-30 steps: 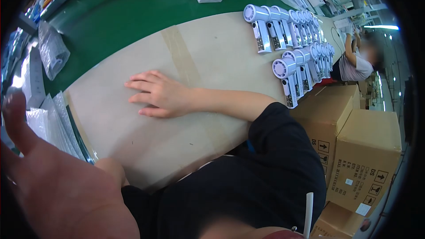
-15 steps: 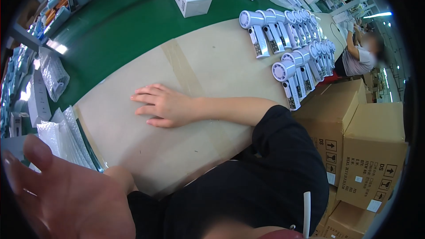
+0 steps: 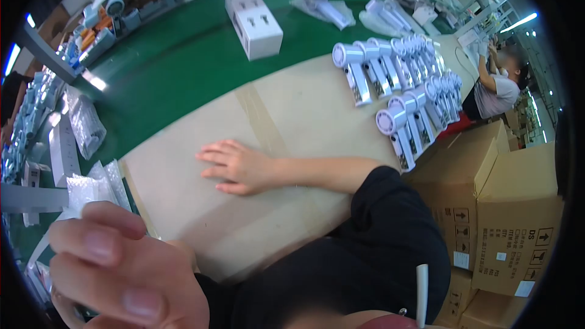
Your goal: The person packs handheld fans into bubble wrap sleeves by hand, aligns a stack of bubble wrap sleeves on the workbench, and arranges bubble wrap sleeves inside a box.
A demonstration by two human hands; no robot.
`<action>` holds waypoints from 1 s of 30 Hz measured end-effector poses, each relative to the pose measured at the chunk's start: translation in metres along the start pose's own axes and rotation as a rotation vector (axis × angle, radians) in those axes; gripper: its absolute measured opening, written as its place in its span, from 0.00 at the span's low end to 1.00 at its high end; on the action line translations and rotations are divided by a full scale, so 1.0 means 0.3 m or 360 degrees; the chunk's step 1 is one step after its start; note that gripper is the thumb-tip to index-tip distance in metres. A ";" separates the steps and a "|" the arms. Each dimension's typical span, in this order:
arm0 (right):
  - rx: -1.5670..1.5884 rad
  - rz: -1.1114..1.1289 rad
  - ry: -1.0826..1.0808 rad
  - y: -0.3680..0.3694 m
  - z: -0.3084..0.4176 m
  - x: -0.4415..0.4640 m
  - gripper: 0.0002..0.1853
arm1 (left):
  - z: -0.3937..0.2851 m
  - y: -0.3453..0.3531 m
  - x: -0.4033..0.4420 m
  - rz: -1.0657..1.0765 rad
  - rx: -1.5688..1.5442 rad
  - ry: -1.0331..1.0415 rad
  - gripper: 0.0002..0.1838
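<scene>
My left hand is raised close to the camera at the lower left. Its fingers are curled in toward the palm, with fingernails showing and no object visible in it. My right hand lies palm down on the beige cardboard sheet, fingers spread and holding nothing. A tan tape strip crosses the sheet just beyond that hand. To the right, pale lilac handheld fans lie in two rows on the sheet.
A white printed box and bagged fans rest on the green tabletop. Bubble-wrap bags are at left. Cardboard cartons stand at right, and a co-worker sits beyond them.
My left hand has gone from an open palm to curled fingers. The view has shifted, so the table appears lower; my right hand stays flat on the sheet.
</scene>
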State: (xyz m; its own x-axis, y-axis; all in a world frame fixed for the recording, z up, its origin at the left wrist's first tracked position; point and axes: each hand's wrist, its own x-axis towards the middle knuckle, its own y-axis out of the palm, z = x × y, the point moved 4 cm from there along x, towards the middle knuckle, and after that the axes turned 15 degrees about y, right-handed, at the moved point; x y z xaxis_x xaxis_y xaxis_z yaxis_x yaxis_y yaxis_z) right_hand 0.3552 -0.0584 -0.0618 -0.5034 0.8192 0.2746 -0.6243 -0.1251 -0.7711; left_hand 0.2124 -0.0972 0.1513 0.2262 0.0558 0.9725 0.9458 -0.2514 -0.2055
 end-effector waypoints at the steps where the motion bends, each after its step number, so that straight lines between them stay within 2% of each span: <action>1: -0.0004 0.0003 -0.0003 -0.001 -0.001 0.002 0.17 | -0.001 0.014 -0.010 -0.0106 0.0109 -0.0059 0.14; 4: -0.0011 0.0010 -0.0001 -0.013 0.003 0.004 0.17 | 0.008 0.051 0.014 -0.0246 0.0258 -0.0031 0.12; 6: -0.0017 0.0016 0.0003 -0.013 0.008 0.004 0.17 | 0.023 0.028 0.014 0.0015 0.0234 0.0109 0.13; 9: -0.0050 0.0037 0.0009 -0.017 0.007 0.003 0.18 | 0.035 0.020 0.028 0.0192 0.0264 0.0224 0.14; 11: -0.0085 0.0065 0.0009 -0.027 0.012 0.001 0.18 | 0.033 0.033 0.028 0.0132 0.0296 0.0187 0.12; 14: 0.0327 0.0136 0.0156 -0.013 -0.018 0.007 0.19 | 0.038 0.061 0.034 -0.0019 0.0288 0.0105 0.10; 17: -0.0108 -0.0006 -0.0037 -0.052 0.023 -0.001 0.19 | 0.044 0.088 0.041 -0.0088 0.0253 -0.0026 0.12; 18: -0.0123 0.0042 -0.0005 -0.059 0.032 0.004 0.19 | 0.049 0.102 0.040 -0.0103 0.0241 -0.0078 0.12; 22: 0.0404 0.0221 0.0106 -0.027 -0.001 0.008 0.20 | 0.156 0.215 -0.033 -0.0068 0.0194 -0.0122 0.09; 23: 0.0534 0.0242 0.0184 -0.007 -0.020 -0.002 0.20 | 0.203 0.267 -0.076 -0.0005 0.0204 -0.0222 0.08; 25: -0.0334 0.0173 -0.0009 0.001 -0.036 -0.005 0.23 | 0.291 0.374 -0.191 0.0223 0.0189 -0.0447 0.10; 29: -0.0380 0.0209 -0.0003 0.000 -0.008 0.010 0.21 | 0.391 0.550 -0.476 0.0934 0.0330 -0.0768 0.19; 30: -0.0441 0.0181 -0.0027 0.002 0.003 0.006 0.22 | 0.393 0.559 -0.510 0.0949 0.0373 -0.0728 0.20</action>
State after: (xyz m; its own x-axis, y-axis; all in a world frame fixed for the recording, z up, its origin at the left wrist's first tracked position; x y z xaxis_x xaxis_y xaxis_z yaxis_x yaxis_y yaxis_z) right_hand 0.3536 -0.0574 -0.0612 -0.5722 0.7989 0.1853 -0.3775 -0.0559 -0.9243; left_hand 0.3640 -0.0339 -0.0448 0.7364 0.3808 0.5592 0.6474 -0.1564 -0.7459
